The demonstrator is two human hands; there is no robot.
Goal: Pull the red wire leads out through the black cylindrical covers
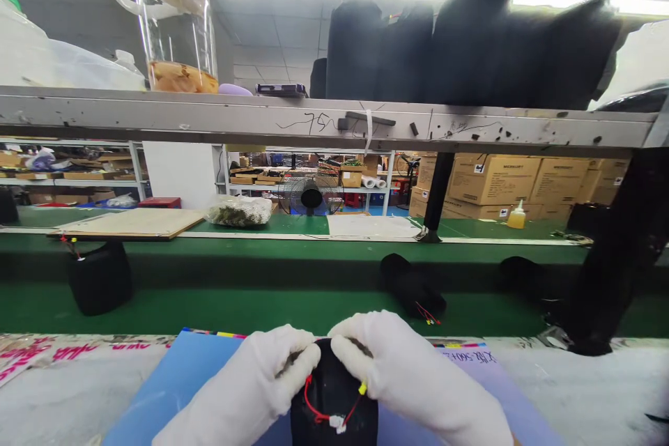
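Two gloved hands meet at the bottom middle of the view, both curled over the top of a black fabric-covered piece (334,397). The left hand (261,383) has its fingers bent in and pinched on the piece's upper left rim; the right hand (402,373) is likewise closed, fingertips pressed on the upper right rim, the two sets of fingertips nearly touching. The piece stands on a blue sheet (178,383), its long axis running away from the person, top end pointing toward the belt, lower end cut off by the frame edge. A red wire (313,410) loops across its near face to a small white connector (337,423), and a yellow tip (362,387) shows just under the right hand.

Open room lies to both sides on the pale bench surface (575,390); ahead, the bench edge meets a green conveyor belt (261,306). On the belt, well apart from the hands, sit another black piece (99,279) at left and one lying on its side (412,286) with coloured wires at right. A black post (611,265) stands at right. Overhead, a grey shelf (313,122) bounds the space above, carrying a glass jar (178,28) and dark bundles (470,49).
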